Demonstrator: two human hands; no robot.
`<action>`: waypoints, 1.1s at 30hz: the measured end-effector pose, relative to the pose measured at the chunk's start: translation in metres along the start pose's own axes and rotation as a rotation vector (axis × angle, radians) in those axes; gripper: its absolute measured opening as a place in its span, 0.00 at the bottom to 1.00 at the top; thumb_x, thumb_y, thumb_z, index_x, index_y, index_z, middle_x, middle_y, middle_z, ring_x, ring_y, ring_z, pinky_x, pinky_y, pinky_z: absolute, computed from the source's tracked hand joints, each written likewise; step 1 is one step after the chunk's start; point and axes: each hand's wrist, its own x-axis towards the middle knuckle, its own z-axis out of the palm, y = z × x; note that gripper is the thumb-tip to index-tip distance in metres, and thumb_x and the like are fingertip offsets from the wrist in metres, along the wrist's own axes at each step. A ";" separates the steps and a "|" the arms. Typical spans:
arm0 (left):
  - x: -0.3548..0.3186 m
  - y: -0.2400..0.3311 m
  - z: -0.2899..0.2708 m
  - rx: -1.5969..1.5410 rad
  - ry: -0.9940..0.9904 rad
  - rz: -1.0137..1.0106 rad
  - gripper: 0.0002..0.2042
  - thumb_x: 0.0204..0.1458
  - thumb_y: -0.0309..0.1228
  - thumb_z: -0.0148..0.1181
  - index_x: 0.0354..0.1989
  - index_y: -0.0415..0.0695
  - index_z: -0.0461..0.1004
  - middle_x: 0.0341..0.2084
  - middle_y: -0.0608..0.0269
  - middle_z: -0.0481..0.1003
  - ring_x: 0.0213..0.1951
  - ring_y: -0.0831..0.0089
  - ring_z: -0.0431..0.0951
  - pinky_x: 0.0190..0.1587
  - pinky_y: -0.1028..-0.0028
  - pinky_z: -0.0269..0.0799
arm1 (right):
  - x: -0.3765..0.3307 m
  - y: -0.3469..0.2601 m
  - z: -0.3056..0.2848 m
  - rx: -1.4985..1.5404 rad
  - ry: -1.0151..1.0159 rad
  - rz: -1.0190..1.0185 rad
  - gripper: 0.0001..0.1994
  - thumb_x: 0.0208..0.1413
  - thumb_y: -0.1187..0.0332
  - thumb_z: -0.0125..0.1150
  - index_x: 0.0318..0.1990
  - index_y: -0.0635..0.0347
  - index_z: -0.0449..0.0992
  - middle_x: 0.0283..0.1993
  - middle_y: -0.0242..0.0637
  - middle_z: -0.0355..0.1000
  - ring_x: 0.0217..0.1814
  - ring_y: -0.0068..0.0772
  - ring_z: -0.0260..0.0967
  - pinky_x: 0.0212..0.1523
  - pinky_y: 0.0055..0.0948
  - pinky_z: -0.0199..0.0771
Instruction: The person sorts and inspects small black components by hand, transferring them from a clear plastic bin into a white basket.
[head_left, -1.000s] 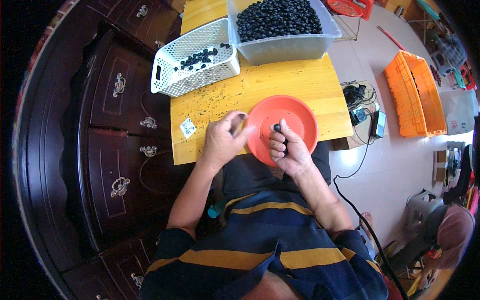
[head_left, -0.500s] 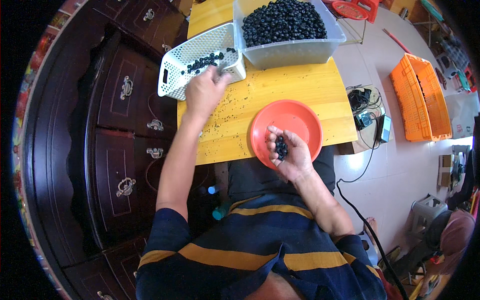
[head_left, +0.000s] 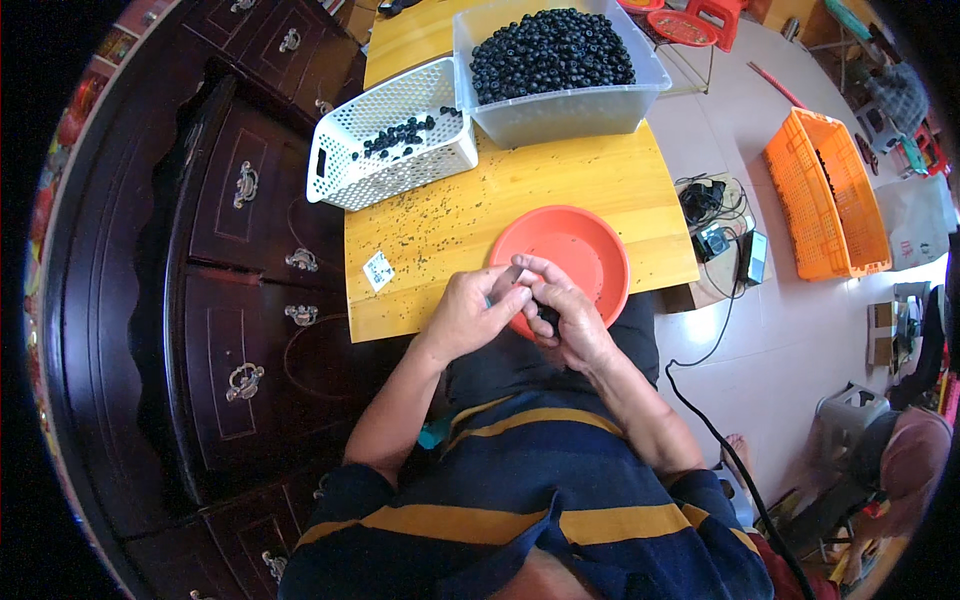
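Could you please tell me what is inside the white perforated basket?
The white basket holds scattered small, dark, round pieces. Its near wall covers part of the floor; anything lying there cannot be made out.

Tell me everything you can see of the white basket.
The white basket is rectangular and open-topped, plastic by its look, with small holes through its walls and an oblong slot in its left end. It stands upright on the wooden table, holding scattered small dark round pieces. Its right end is near the clear bin; whether they touch is unclear. The left hand and right hand are away from it.
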 end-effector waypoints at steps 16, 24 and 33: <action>-0.011 0.006 0.017 -0.004 0.202 0.089 0.06 0.61 0.24 0.61 0.42 0.35 0.79 0.26 0.62 0.82 0.29 0.80 0.82 0.32 0.78 0.75 | -0.006 0.017 -0.011 0.383 -0.169 0.142 0.09 0.70 0.57 0.56 0.42 0.49 0.71 0.32 0.22 0.68 0.22 0.11 0.54 0.19 0.11 0.54; 0.001 -0.006 0.013 -0.143 0.195 0.087 0.06 0.64 0.27 0.59 0.41 0.37 0.78 0.28 0.69 0.80 0.33 0.84 0.77 0.39 0.79 0.73 | -0.009 0.011 -0.022 0.484 -0.244 0.187 0.08 0.68 0.58 0.59 0.44 0.49 0.71 0.31 0.22 0.66 0.23 0.11 0.55 0.19 0.11 0.54; -0.006 0.003 0.015 0.490 0.234 0.280 0.26 0.54 0.56 0.66 0.36 0.42 0.75 0.24 0.55 0.79 0.27 0.55 0.82 0.30 0.63 0.75 | -0.008 0.009 -0.021 0.517 -0.091 0.170 0.08 0.69 0.58 0.58 0.42 0.50 0.72 0.26 0.22 0.62 0.20 0.11 0.52 0.18 0.11 0.51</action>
